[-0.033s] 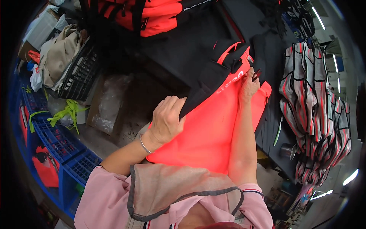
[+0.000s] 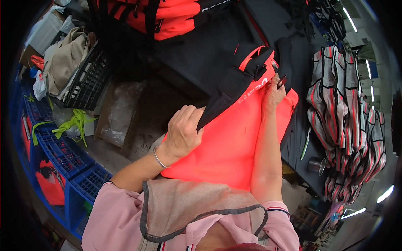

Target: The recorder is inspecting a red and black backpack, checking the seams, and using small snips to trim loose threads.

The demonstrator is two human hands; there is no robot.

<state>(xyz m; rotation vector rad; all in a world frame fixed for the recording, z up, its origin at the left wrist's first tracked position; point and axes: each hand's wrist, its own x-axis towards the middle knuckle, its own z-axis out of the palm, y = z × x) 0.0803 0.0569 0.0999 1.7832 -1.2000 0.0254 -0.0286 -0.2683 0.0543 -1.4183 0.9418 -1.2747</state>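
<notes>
Trimming an orange garment (image 2: 234,138) laid across the lap and the near edge of a dark bench (image 2: 201,54). The left hand (image 2: 182,131) has its fingers closed over the black trim (image 2: 228,90) at the garment's left edge, holding it taut. The right hand (image 2: 272,94) is closed on a small pair of snips (image 2: 281,80), whose tip sits at the garment's far right corner, just beside its black webbing and orange loop (image 2: 251,56). Judged from the pose, work is under way at the far end of the garment; whether loose threads remain cannot be told. More orange garments (image 2: 167,16) are piled far on the bench, and a stack of grey striped pieces (image 2: 343,108) hangs to the right, so further pieces probably wait. Blue crates (image 2: 63,154) stand on the floor to the left.
</notes>
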